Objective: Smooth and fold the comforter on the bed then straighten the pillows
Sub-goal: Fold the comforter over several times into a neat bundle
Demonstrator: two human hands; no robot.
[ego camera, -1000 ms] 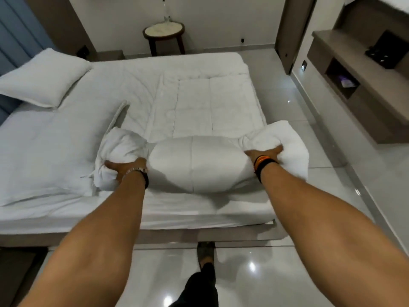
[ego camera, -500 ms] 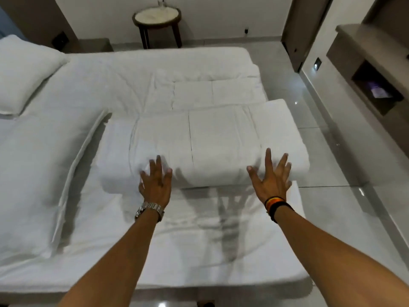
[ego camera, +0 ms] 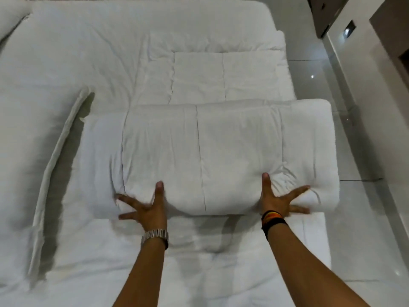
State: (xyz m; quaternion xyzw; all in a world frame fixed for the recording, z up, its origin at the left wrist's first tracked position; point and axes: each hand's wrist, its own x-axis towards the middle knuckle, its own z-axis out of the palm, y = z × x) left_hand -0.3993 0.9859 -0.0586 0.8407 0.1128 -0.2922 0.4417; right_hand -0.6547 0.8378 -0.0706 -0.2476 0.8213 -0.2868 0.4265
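A person's left hand (ego camera: 147, 209), fingers (ego camera: 130, 200) splayed open and gripping nothing, presses the near edge of the folded comforter (ego camera: 205, 156) on the bed (ego camera: 73, 52). The thick roll's long axis runs left to right, directly ahead of both palms. The right hand (ego camera: 277, 201), also spread flat, pushes near the roll's right end, which overhangs the mattress; both hands sit about equally close.

1 comforter (ego camera: 199, 147), 1 bed (ego camera: 77, 52), 2 hands.

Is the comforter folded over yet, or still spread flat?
Partly folded: the comforter has a thick doubled roll at its near end, under the left hand and right hand; beyond it lies flat.
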